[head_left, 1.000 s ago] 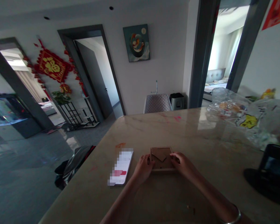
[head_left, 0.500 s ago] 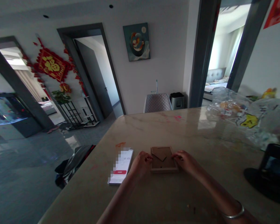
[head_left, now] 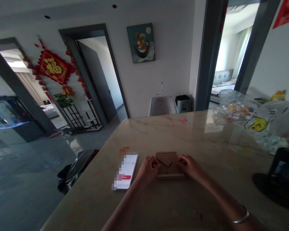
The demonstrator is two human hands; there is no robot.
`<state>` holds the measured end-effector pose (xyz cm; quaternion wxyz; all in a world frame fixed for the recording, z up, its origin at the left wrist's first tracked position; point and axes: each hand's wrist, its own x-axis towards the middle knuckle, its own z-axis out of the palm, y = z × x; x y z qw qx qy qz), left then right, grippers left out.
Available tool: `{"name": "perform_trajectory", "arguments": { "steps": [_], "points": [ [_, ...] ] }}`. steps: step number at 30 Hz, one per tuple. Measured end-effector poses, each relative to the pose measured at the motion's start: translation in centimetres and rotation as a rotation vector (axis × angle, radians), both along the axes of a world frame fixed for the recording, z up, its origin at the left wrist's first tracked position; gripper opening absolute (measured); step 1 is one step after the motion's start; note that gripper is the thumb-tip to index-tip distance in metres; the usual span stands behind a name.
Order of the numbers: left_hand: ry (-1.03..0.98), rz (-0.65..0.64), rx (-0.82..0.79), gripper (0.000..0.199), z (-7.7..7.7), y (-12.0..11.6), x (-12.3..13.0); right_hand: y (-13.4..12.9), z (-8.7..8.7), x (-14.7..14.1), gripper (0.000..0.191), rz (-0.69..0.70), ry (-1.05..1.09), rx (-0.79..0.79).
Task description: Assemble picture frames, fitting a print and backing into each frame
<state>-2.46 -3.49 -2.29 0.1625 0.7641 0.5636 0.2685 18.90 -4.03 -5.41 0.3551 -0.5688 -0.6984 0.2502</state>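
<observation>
A shallow wooden tray (head_left: 170, 175) lies on the marble tabletop (head_left: 183, 134), close to the near side, holding flat tan puzzle pieces (head_left: 165, 159) with thin dark gaps between them. My left hand (head_left: 148, 170) is curled at the tray's left edge, and my right hand (head_left: 189, 166) is curled at its right edge. Both sets of fingertips reach over the pieces, and what they grip is hidden. A silver bangle (head_left: 240, 219) circles my right wrist. Left of the tray, a smartphone (head_left: 125, 171) lies face up, its screen lit and pixelated in part.
Transparent plastic bags of food (head_left: 240, 112) crowd the table's far right. A black device on a round stand (head_left: 279, 173) sits at the right. The table's left edge drops to the floor, where a dark bag (head_left: 77, 170) lies. A quilted chair (head_left: 163, 106) stands beyond the far edge.
The dark gap among the tray's pieces has changed shape, so a piece appears shifted. Both hands have moved slightly toward the tray's upper part. The phone and tray stay in place.
</observation>
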Motion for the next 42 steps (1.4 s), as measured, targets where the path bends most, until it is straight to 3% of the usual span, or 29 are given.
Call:
{"name": "perform_trajectory", "arguments": {
  "steps": [5, 22, 31, 36, 42],
  "points": [
    [0.026, 0.106, -0.011, 0.009, -0.2, 0.1, 0.4, -0.2, 0.1, -1.1, 0.006, -0.171, -0.096, 0.043],
    [0.057, 0.055, -0.004, 0.011, -0.6, 0.2, 0.2, -0.2, -0.2, -1.6, 0.009, -0.312, -0.103, 0.086],
    [0.030, 0.049, 0.021, 0.009, -0.7, 0.0, 0.1, -0.2, 0.2, -1.2, 0.009, -0.285, -0.144, -0.005],
    [-0.037, 0.029, -0.088, 0.012, 0.2, 0.7, 0.0, 0.7, 1.0, -0.6, 0.014, -0.203, -0.201, 0.155],
    [0.110, 0.174, -0.097, 0.022, 1.4, 0.1, 0.2, 1.7, 1.6, -1.0, 0.028, -0.136, -0.209, 0.043]
  ]
}}
